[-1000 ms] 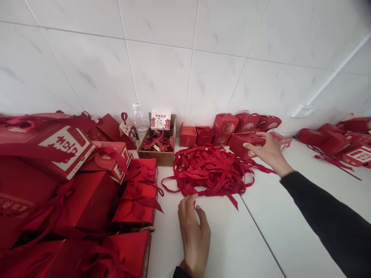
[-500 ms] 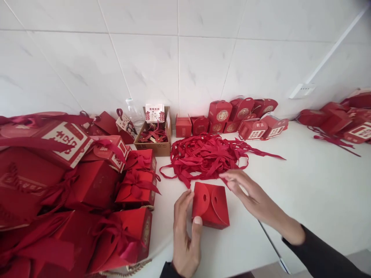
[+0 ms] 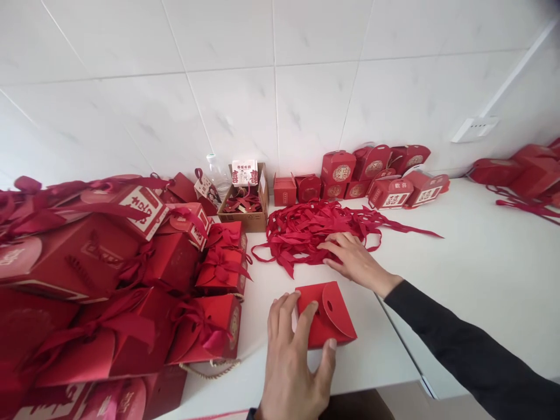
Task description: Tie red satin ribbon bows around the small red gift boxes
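Note:
A small red gift box with two rounded top flaps sits near the front edge of the white table. My left hand lies over its left side, fingers spread on the top and thumb against its front. My right hand reaches past the box and rests, fingers down, on the near edge of a loose pile of red ribbons. Whether those fingers pinch a ribbon I cannot see.
Tied red boxes with bows crowd the left side. A brown carton of red tags and a clear bottle stand by the tiled wall. More small red boxes line the back and far right.
My right hand brought a red box from the back row to the front, left it and moved onto the ribbon pile. My left hand slid onto the box.

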Demonstrator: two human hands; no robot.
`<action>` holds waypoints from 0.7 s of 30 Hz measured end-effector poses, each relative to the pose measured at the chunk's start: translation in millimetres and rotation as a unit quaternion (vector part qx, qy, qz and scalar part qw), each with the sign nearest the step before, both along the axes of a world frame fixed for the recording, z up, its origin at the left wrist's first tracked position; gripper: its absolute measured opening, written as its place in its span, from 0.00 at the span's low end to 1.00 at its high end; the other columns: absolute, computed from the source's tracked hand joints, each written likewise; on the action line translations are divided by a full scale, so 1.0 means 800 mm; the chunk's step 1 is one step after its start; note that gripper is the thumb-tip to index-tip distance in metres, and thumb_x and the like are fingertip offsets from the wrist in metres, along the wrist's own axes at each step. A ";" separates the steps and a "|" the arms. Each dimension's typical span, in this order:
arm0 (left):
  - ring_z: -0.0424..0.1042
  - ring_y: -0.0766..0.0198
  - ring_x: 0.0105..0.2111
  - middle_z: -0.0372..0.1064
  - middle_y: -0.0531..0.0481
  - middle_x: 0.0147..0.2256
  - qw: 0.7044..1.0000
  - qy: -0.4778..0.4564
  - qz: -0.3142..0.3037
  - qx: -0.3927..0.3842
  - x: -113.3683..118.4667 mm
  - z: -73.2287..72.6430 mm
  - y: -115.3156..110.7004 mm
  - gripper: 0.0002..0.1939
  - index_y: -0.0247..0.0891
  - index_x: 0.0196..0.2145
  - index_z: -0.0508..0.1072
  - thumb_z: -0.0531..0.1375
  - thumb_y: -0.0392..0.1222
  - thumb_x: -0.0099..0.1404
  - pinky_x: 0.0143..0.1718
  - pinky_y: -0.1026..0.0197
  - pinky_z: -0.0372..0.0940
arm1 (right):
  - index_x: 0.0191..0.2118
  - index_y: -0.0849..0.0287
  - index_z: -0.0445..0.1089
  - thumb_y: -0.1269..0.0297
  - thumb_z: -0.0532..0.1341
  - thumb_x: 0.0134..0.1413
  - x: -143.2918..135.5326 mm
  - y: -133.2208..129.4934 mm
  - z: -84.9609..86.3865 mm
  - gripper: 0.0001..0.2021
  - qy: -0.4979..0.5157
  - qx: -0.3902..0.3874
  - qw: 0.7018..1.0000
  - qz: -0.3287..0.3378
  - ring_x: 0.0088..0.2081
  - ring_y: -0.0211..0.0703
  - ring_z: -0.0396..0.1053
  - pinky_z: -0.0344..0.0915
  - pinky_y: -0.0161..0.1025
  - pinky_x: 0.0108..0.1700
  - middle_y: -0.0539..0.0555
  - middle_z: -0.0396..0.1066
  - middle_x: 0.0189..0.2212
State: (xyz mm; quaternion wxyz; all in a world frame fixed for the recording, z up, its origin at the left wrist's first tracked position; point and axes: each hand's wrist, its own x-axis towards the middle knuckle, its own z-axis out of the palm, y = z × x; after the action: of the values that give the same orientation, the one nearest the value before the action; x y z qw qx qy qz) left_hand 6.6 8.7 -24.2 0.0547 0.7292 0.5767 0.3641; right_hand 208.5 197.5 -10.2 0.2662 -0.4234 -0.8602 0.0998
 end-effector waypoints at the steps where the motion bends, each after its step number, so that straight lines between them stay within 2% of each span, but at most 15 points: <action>1: 0.64 0.41 0.62 0.61 0.35 0.63 1.000 0.003 0.001 -0.004 0.000 0.001 -0.002 0.25 0.44 0.63 0.66 0.61 0.43 0.69 0.57 0.38 0.69 | 0.44 0.54 0.77 0.53 0.62 0.68 -0.003 0.002 -0.001 0.12 0.002 0.001 1.000 -0.004 0.51 0.53 0.70 0.67 0.55 0.55 0.57 0.75 0.47; 4: 0.63 0.43 0.62 0.60 0.35 0.63 1.000 -0.005 0.008 -0.010 -0.001 0.008 -0.003 0.23 0.45 0.62 0.66 0.60 0.42 0.71 0.55 0.40 0.70 | 0.41 0.56 0.76 0.53 0.61 0.70 -0.003 0.008 0.007 0.12 0.025 0.010 0.999 -0.032 0.49 0.50 0.72 0.67 0.53 0.55 0.56 0.76 0.45; 7: 0.66 0.46 0.60 0.61 0.35 0.60 0.999 -0.030 0.018 -0.002 0.003 0.020 -0.002 0.19 0.44 0.59 0.67 0.58 0.39 0.72 0.54 0.43 0.71 | 0.42 0.57 0.75 0.53 0.61 0.70 0.008 0.011 0.027 0.12 0.069 0.018 0.995 -0.065 0.48 0.49 0.73 0.68 0.52 0.55 0.55 0.76 0.43; 12: 0.65 0.48 0.60 0.60 0.36 0.59 0.998 -0.054 0.015 0.000 0.012 0.033 0.002 0.19 0.43 0.59 0.66 0.57 0.36 0.72 0.55 0.44 0.70 | 0.39 0.54 0.73 0.52 0.57 0.69 0.032 -0.001 0.079 0.14 0.197 0.041 0.969 -0.143 0.44 0.55 0.76 0.71 0.52 0.48 0.57 0.79 0.40; 15: 0.62 0.47 0.61 0.58 0.37 0.60 0.999 -0.043 0.021 -0.007 0.015 0.034 0.009 0.15 0.42 0.52 0.69 0.55 0.32 0.71 0.57 0.41 0.68 | 0.44 0.52 0.68 0.52 0.51 0.72 0.039 -0.022 0.112 0.12 0.270 0.085 0.941 -0.184 0.49 0.55 0.75 0.69 0.53 0.52 0.59 0.78 0.43; 17: 0.59 0.44 0.63 0.58 0.36 0.60 0.999 -0.016 0.025 -0.012 0.018 0.033 0.014 0.13 0.40 0.48 0.71 0.54 0.30 0.70 0.58 0.38 0.66 | 0.46 0.52 0.66 0.51 0.51 0.73 0.040 -0.043 0.127 0.12 0.278 0.086 0.939 -0.184 0.46 0.54 0.75 0.69 0.53 0.50 0.58 0.78 0.40; 18: 0.58 0.42 0.64 0.58 0.36 0.61 1.000 -0.001 0.026 -0.014 0.020 0.033 0.016 0.12 0.39 0.48 0.71 0.54 0.30 0.69 0.59 0.36 0.65 | 0.45 0.52 0.68 0.51 0.53 0.72 0.039 -0.054 0.130 0.13 0.263 0.065 0.948 -0.169 0.42 0.53 0.76 0.70 0.51 0.47 0.56 0.78 0.37; 21: 0.57 0.41 0.64 0.58 0.35 0.62 0.999 0.016 0.026 -0.017 0.027 0.032 0.019 0.15 0.38 0.51 0.71 0.54 0.29 0.69 0.60 0.35 0.64 | 0.38 0.51 0.76 0.50 0.62 0.64 0.033 -0.085 0.123 0.11 0.168 -0.053 0.981 -0.079 0.33 0.50 0.77 0.72 0.44 0.34 0.51 0.79 0.31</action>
State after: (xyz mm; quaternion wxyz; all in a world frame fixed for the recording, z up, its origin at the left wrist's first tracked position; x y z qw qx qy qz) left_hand 27.9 23.9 1.2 0.0480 0.7191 0.6020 0.3439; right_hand 235.0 129.5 88.2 0.3915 -0.4802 -0.7607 0.1937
